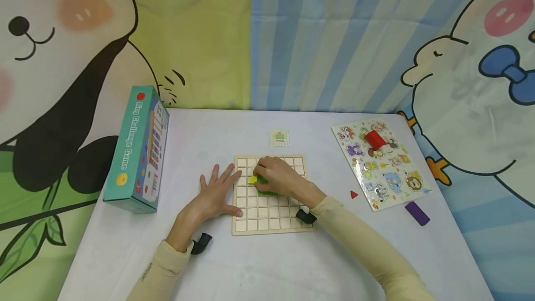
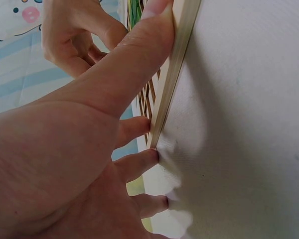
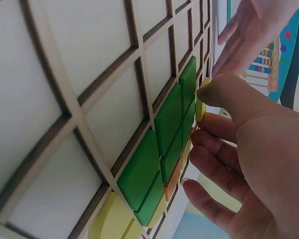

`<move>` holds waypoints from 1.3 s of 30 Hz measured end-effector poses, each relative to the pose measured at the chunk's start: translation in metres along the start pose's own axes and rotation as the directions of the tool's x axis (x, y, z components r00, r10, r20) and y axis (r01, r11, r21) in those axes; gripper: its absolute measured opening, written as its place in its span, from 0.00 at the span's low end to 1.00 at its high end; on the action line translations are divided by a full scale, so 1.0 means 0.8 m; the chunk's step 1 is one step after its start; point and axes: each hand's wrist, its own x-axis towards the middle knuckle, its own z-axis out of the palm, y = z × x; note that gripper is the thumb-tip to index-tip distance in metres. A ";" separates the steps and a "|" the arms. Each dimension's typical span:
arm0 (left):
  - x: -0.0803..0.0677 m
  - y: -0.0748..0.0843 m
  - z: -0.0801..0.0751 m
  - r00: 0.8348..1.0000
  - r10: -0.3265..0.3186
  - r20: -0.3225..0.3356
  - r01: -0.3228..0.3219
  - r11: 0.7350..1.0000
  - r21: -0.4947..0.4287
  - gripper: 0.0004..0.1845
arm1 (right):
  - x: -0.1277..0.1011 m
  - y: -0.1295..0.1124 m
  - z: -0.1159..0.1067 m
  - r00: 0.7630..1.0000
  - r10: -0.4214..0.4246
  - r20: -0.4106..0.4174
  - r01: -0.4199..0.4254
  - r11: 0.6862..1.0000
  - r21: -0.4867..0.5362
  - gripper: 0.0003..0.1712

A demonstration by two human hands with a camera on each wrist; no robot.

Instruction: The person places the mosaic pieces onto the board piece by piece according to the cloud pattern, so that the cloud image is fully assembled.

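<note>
Your left hand [image 1: 215, 194] lies flat on the table [image 1: 259, 264] at the board's 9 o'clock edge. Its fingers are spread wide and hold nothing. In the left wrist view the thumb [image 2: 139, 55] presses along the wooden edge of the board [image 2: 177, 64], and the fingertips touch the cloth just beside it.

Your right hand [image 1: 277, 176] rests on the board [image 1: 271, 219], over its upper middle squares. Its fingers are curled down round a yellow tile [image 1: 252, 179], which shows at the hand's 9 o'clock side. In the right wrist view the thumb [image 3: 224, 94] and forefinger pinch the yellow tile [image 3: 201, 107] just above the grid. It probably touches the board, but the view is too close to be sure.

The green tiles [image 1: 264, 188] sit in the squares directly under the right hand, at its 6 o'clock. They form a block of adjoining squares [image 3: 164, 144], and an orange tile [image 3: 173, 178] lies beside them.

A card [image 1: 279, 138] lies at the board's 12 o'clock. A box [image 1: 138, 152] stands at 9 o'clock, well apart. An animal puzzle [image 1: 382, 164] lies at 3 o'clock.
</note>
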 end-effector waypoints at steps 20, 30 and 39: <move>-0.001 0.002 0.002 1.000 -0.004 0.000 0.004 1.000 -0.019 0.63 | -0.018 0.008 -0.010 0.999 0.003 -0.050 -0.002 1.000 0.015 0.11; 0.005 0.002 0.003 1.000 -0.026 0.003 0.026 1.000 -0.017 0.65 | -0.094 0.056 -0.035 0.974 0.201 -0.104 -0.196 0.979 0.056 0.10; 0.005 0.001 0.005 0.999 -0.032 0.002 0.032 0.999 -0.012 0.65 | -0.165 0.064 -0.033 0.949 0.301 -0.092 -0.297 0.953 0.059 0.09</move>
